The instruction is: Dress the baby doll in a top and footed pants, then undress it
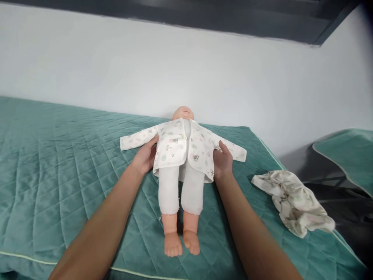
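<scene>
A baby doll (192, 190) lies on its back, its head toward the wall and its bare feet toward me. It wears a white printed jacket (171, 146) with both sleeves spread outward; down the front, a narrow gap shows the white cloth body. My left hand (145, 155) holds the doll's side just below one sleeve, its thumb against the jacket. On the opposite side, my right hand (223, 160) grips in the same way with its thumb raised. The fingers of both hands are partly hidden beside or under the doll.
The doll rests on a green quilted cover (96, 167) whose far edge meets a white wall (175, 70). A crumpled printed white cloth (294, 202) lies near the right edge. Beyond that edge is a green-topped piece of furniture (346, 151). A dark beam (186, 13) runs overhead.
</scene>
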The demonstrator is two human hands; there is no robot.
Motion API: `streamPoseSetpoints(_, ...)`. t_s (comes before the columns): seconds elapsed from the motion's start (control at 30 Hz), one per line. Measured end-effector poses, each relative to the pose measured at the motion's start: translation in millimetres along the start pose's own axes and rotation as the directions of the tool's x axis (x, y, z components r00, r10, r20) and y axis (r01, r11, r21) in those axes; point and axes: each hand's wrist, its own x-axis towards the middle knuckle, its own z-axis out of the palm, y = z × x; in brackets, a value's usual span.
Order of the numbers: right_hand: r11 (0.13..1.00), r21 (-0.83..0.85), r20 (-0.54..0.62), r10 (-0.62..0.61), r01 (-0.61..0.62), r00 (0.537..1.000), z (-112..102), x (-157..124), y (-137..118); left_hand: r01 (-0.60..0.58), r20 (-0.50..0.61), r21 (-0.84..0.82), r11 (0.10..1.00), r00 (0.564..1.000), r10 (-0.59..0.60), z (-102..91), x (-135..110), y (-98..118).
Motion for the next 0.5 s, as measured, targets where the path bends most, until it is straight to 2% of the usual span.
streamPoseSetpoints(0.1, 0.999, 0.016, -0.015, -0.039, 0.040, 0.999, -0.2, 2.6, 0.2, -0.102, -0.066, -0.027, 0.994, 0.993, 0.100, -9.8, 5.6, 4.8)
streamPoseSetpoints(0.23, 0.994, 0.041, -0.046, -0.103, 0.105, 0.994, -0.1, 3.3, -1.3, -0.262, -0.147, -0.070, 0.963, 0.957, 0.250, -22.9, 14.2, 8.3)
streamPoseSetpoints(0.33, 0.992, 0.071, -0.050, -0.102, 0.106, 0.993, -1.8, 3.0, -3.7, -0.357, -0.199, -0.084, 0.930, 0.921, 0.335, -32.5, 20.6, 10.4)
streamPoseSetpoints(0.4, 0.991, 0.093, -0.053, -0.091, 0.096, 0.994, -5.2, 3.8, -5.2, -0.441, -0.257, -0.052, 0.896, 0.873, 0.415, -40.4, 24.9, 12.3)
streamPoseSetpoints(0.5, 0.988, 0.113, -0.056, -0.097, 0.103, 0.994, -13.6, 7.2, -5.6, -0.554, -0.364, 0.063, 0.830, 0.762, 0.536, -53.2, 28.7, 14.6)
